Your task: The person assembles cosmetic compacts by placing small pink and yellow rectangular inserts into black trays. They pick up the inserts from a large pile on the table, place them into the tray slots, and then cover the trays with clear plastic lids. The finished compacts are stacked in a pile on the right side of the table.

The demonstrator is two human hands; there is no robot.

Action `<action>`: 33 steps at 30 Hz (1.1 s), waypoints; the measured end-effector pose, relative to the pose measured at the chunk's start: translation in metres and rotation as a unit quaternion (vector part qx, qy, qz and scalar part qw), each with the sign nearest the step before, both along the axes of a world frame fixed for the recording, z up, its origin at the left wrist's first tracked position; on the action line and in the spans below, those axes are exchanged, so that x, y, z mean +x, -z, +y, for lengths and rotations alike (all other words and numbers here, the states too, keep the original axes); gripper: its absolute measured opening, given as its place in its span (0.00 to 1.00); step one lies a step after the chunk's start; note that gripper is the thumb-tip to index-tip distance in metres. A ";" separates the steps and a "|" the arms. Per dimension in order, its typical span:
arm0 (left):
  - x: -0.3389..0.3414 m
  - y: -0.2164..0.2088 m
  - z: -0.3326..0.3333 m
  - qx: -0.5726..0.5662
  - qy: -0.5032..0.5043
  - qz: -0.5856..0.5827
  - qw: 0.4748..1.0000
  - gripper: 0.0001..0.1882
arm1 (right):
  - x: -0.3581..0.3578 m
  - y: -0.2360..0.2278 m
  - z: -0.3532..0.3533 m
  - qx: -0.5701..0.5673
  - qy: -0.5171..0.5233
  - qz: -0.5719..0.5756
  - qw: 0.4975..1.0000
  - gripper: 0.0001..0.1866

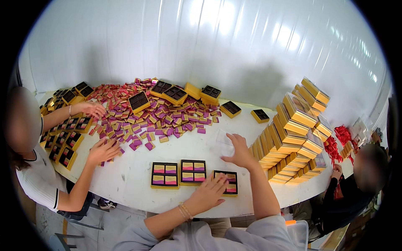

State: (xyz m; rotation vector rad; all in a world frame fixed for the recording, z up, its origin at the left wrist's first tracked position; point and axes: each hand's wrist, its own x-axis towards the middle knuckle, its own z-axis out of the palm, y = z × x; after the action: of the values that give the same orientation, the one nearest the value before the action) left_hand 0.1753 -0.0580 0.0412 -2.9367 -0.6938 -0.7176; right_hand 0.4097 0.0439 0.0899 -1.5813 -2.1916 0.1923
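White, the surface [138, 184] spreads wide beneath everything. At right, the gold stack [284, 144] of clear-topped boxes looks like the finished share. Loose pieces [180, 111] heap at the back; empty boxes [260, 116] beside and on them seem left to fill. Nearer, two boxes [165, 187] hold four pieces each, apparently still lidless. The third box [236, 180] is partly hidden under the left hand [208, 192], whose grip is released, fingers extended. The right hand's [242, 154] grip seems to be grasping a clear lid [222, 144].
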 end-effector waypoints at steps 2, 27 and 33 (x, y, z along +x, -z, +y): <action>-0.019 0.000 -0.013 -0.037 -0.026 -0.040 0.998 0.29 | 0.018 -0.016 -0.052 -0.051 -0.105 0.051 0.992 0.51; -0.044 0.014 -0.037 -0.154 -0.042 -0.143 0.977 0.29 | 0.001 -0.021 -0.107 -0.157 -0.111 -0.148 0.970 0.46; -0.046 0.017 -0.037 -0.198 -0.064 -0.158 0.965 0.29 | -0.005 0.003 0.003 0.038 -0.004 -0.039 0.998 0.32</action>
State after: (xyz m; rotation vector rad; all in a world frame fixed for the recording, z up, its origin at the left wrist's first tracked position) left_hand 0.1291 -0.0954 0.0242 -3.1085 -1.1678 -1.1747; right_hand 0.4044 0.0465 0.0871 -1.5624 -2.2367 0.0486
